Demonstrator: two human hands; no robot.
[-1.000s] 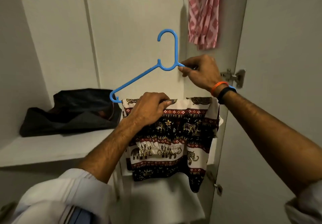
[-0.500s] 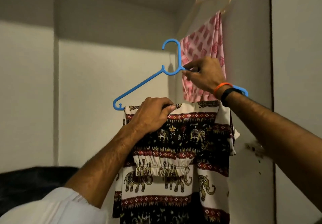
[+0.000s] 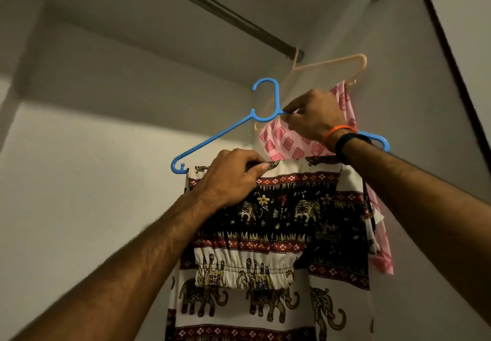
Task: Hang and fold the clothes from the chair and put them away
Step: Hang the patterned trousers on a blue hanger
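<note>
Above both hands the wardrobe rail has come into view, and the blue hanger with the elephant-print trousers folded over its bar has been lifted from shelf height to just under it, its hook not yet over the rail. Right hand pinches the hanger's neck just below the hook, while the left hand grips the trousers' top edge against the bar; just behind the right hand a pink cloth already hangs from a peach hanger. Judging by this, only the hooking-on is left for this garment.
</note>
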